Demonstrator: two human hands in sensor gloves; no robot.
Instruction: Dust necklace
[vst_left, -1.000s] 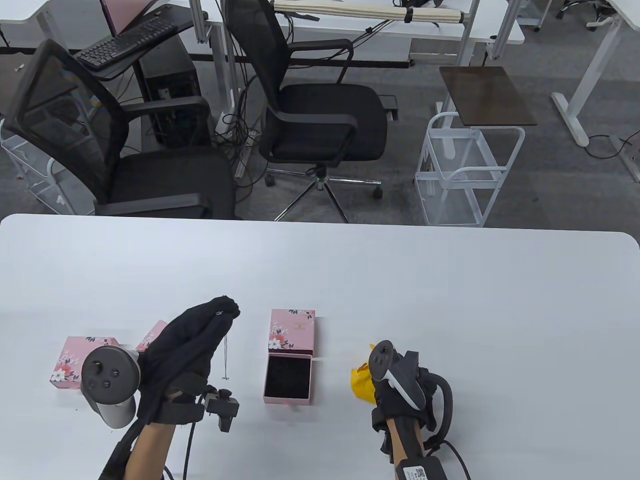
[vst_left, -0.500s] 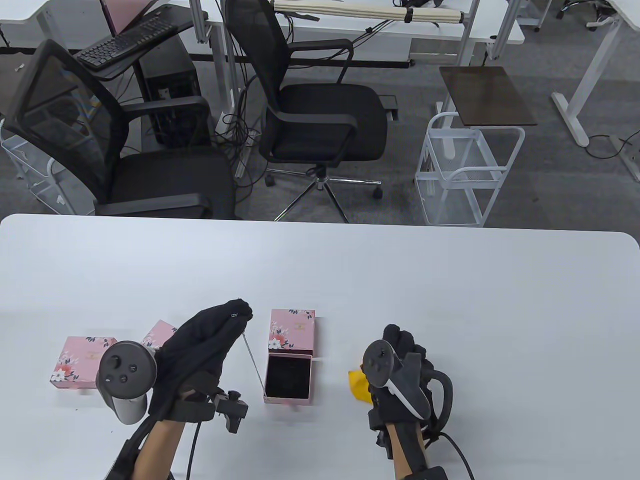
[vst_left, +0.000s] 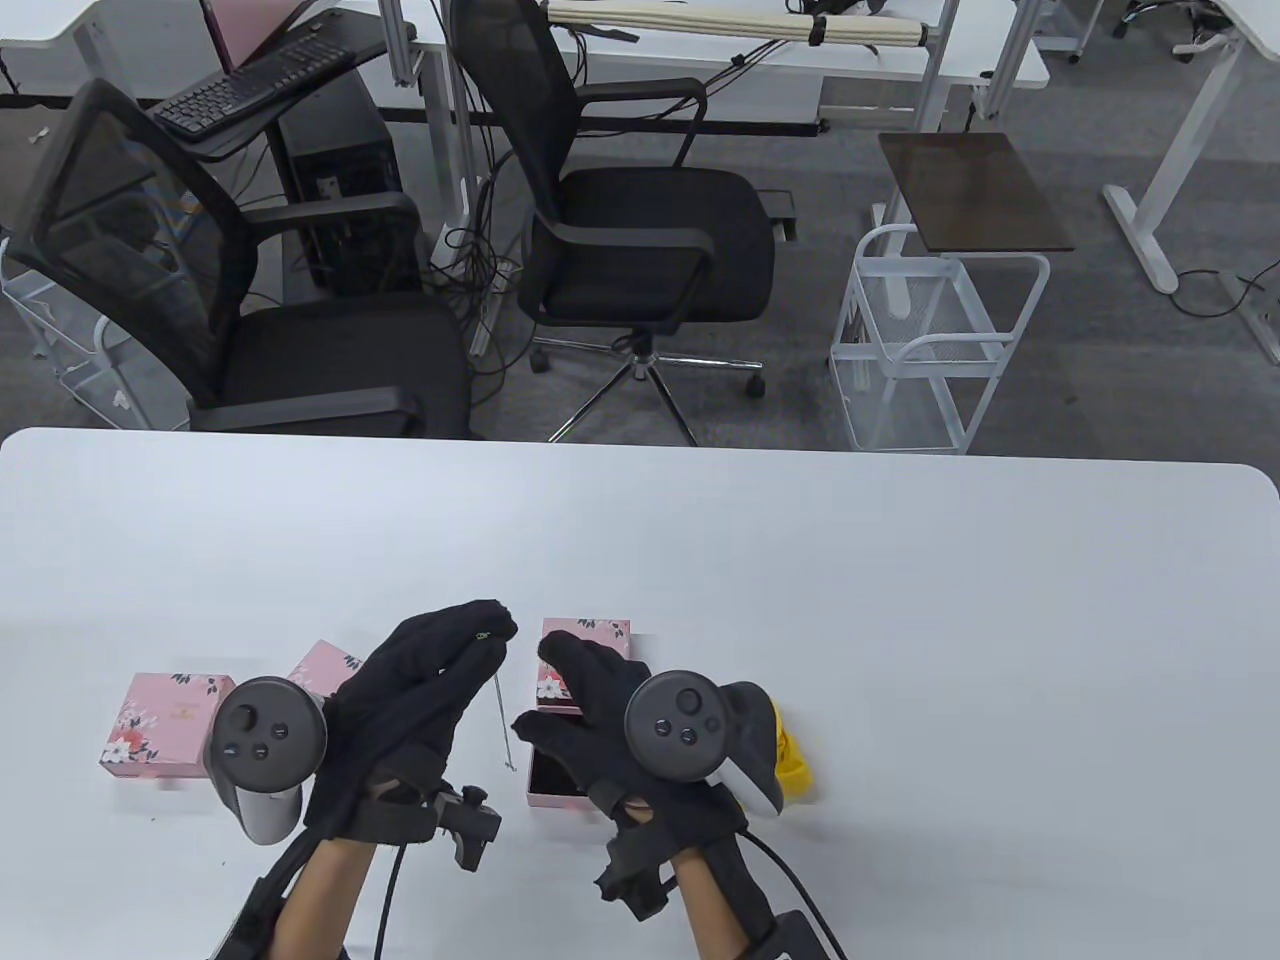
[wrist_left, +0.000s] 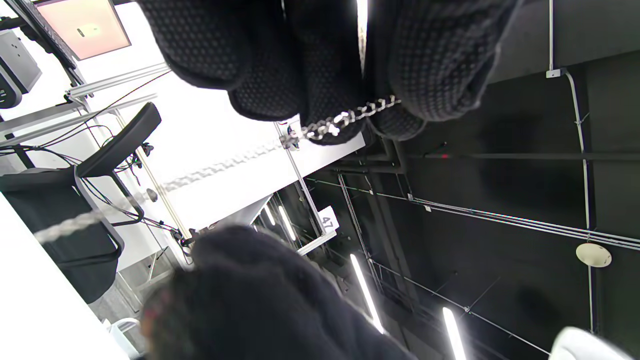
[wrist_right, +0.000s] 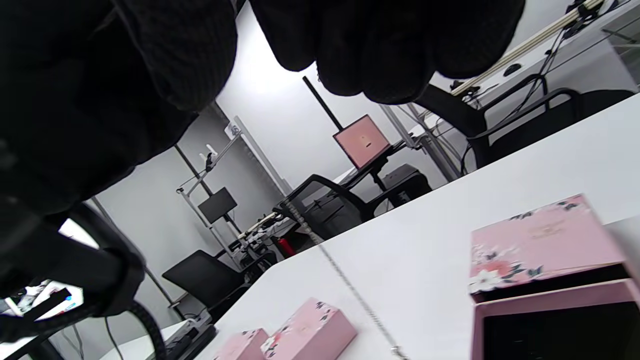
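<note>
White desk (vst_left: 900, 600) carries pink jewellery boxes near its front edge. Left hand (vst_left: 400, 720) pinches the necklace (vst_left: 502, 715) by its top; the chain hangs thin, limp, likely light and snag-prone. Right hand (vst_left: 590, 720), fingers spread, nears its lower end.

Office: desks (vst_left: 700, 60), swivel chairs (vst_left: 640, 240), keyboard (vst_left: 250, 85).

Table view looks down on the worktop (vst_left: 900, 560) from the person's side; the close, tilted wrist views share the hanging chain (wrist_left: 345, 118)
</note>
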